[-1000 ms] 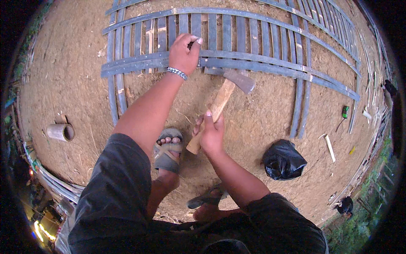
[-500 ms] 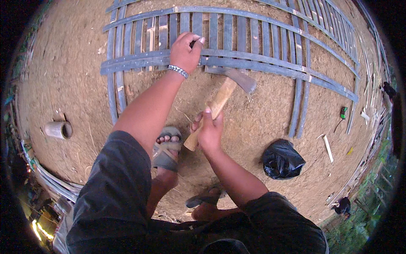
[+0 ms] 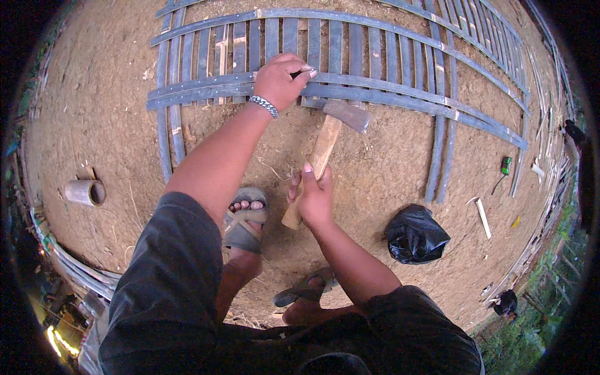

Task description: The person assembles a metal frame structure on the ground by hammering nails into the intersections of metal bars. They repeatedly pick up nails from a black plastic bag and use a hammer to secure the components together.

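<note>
My right hand (image 3: 315, 200) is wrapped round the wooden handle of a hatchet (image 3: 326, 145). Its metal head is raised just in front of the near double rail of a dark slatted panel (image 3: 381, 95) lying on the ground. My left hand (image 3: 284, 80), with a chain bracelet at the wrist, rests over that rail. Its thumb and forefinger are pinched together above the slats; whatever is between them is too small to make out. Vertical slats cross under the rails, several with pale bare patches. Light dots, like fastener heads, run along the rail left of my hand.
A black plastic bag (image 3: 417, 234) sits on the dirt to the right. Beyond it lie a green tape measure (image 3: 506, 165) and a pale wood strip (image 3: 483, 218). On the left is a short hollow tube (image 3: 85, 192). My sandalled feet (image 3: 245, 219) stand below my hands.
My left hand has shifted right and slightly down along the rail, fingers still pinched. The hatchet has swung a little left and is held more upright in my right hand.
</note>
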A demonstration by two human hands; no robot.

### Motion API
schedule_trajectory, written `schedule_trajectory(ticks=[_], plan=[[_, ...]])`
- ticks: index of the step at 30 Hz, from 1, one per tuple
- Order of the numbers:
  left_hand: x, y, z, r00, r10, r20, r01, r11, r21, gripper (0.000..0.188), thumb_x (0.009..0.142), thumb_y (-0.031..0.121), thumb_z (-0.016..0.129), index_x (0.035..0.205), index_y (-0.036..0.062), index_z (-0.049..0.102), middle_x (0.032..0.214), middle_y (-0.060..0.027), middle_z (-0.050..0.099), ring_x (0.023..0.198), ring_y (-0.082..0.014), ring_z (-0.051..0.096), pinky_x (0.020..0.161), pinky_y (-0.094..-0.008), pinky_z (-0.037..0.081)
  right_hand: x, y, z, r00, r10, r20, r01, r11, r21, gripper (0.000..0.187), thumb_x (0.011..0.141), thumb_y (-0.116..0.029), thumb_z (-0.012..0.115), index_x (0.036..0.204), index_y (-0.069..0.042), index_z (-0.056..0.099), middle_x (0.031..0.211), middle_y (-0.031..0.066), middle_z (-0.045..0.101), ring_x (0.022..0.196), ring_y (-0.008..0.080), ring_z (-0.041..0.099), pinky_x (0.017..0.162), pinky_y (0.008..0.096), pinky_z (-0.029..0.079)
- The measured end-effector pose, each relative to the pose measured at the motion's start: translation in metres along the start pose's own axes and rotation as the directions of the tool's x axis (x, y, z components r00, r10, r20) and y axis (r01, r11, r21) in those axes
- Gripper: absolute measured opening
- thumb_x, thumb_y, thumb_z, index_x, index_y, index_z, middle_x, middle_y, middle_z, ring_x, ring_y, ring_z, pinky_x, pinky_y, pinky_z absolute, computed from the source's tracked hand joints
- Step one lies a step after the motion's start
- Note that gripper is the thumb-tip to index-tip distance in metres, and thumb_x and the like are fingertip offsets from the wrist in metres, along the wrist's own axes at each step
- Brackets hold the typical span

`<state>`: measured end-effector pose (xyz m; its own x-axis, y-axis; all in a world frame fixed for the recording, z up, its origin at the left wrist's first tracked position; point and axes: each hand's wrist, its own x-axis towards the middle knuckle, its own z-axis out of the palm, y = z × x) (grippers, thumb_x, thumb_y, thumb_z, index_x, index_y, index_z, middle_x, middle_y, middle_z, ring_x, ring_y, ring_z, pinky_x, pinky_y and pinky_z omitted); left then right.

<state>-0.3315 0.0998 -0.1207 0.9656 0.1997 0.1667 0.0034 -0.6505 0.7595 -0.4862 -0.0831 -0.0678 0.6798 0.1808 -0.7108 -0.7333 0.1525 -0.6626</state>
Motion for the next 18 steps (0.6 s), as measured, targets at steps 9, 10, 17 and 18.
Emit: schedule_trajectory(ticks=[9,10,17,18], plan=[[-0.001,0.004,0.004,0.992,0.124,-0.017,-0.121,0.982,0.149,0.021,0.089,0.026,0.071,0.089,0.0064,0.078,0.097,-0.0071,0.072,0.095,-0.0291,0.064,0.089,-0.0406,0.051,-0.004,0.006,-0.023,0.995,-0.053,0.083,0.066,0.983,-0.173,0.017,0.107,-0.019,0.05,0.118,-0.008,0.043,0.082,0.0068,0.056,0.058,0.0159,0.056,0.05,0.0324,0.048],[-0.001,0.005,0.003,0.993,0.119,-0.008,-0.117,0.984,0.137,0.021,0.089,0.026,0.071,0.09,0.006,0.078,0.098,-0.0086,0.072,0.096,-0.0301,0.065,0.088,-0.041,0.052,-0.001,0.005,-0.028,0.992,-0.091,0.083,0.108,0.968,-0.225,0.017,0.107,-0.02,0.05,0.117,-0.008,0.043,0.081,0.0063,0.055,0.058,0.0151,0.056,0.05,0.0318,0.048],[-0.003,0.003,0.008,0.97,0.23,-0.073,-0.215,0.962,0.17,0.01,0.083,0.016,0.073,0.085,0.0066,0.076,0.096,-0.0072,0.071,0.091,-0.0298,0.063,0.083,-0.0426,0.052,0.033,-0.054,-0.045,0.865,-0.462,0.198,0.417,0.442,-0.794,0.038,0.105,-0.022,0.053,0.136,-0.003,0.041,0.089,0.0223,0.065,0.07,0.0395,0.067,0.063,0.0478,0.052],[-0.004,0.003,0.008,0.967,0.241,-0.085,-0.224,0.959,0.172,0.009,0.083,0.015,0.073,0.085,0.0065,0.076,0.096,-0.007,0.071,0.091,-0.0299,0.063,0.082,-0.0427,0.052,0.031,-0.068,-0.042,0.886,-0.425,0.184,0.38,0.44,-0.814,0.041,0.105,-0.022,0.053,0.139,-0.003,0.04,0.091,0.0251,0.065,0.074,0.0434,0.067,0.066,0.05,0.052]])
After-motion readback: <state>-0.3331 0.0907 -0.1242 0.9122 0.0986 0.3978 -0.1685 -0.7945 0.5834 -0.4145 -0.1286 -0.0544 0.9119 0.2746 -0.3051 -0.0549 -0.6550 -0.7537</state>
